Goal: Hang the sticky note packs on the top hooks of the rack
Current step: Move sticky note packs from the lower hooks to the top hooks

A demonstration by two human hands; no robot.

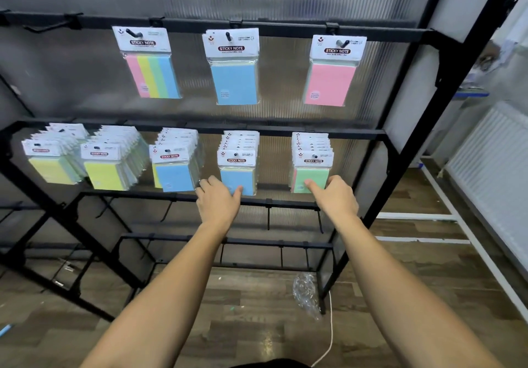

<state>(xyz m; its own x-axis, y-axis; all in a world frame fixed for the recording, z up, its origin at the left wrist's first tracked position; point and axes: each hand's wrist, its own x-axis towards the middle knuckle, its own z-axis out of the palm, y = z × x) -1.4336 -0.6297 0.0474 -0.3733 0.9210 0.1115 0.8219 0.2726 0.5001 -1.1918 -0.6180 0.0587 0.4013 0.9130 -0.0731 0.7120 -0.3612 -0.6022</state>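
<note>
Sticky note packs (237, 173) hanging long axis vertical, header cards up, both hands' fingers (236, 192) pinching bottom edges.

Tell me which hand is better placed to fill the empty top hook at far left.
Left, probably. The left hand pinches the blue pack, nearer the empty hook. The right hand pinches the green pack, farther right, below the already filled pink-pack hook.

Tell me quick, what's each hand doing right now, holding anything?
Left hand: pinching the bottom of the front blue pack on the middle row.
Right hand: pinching the bottom of the front green pack.
</note>
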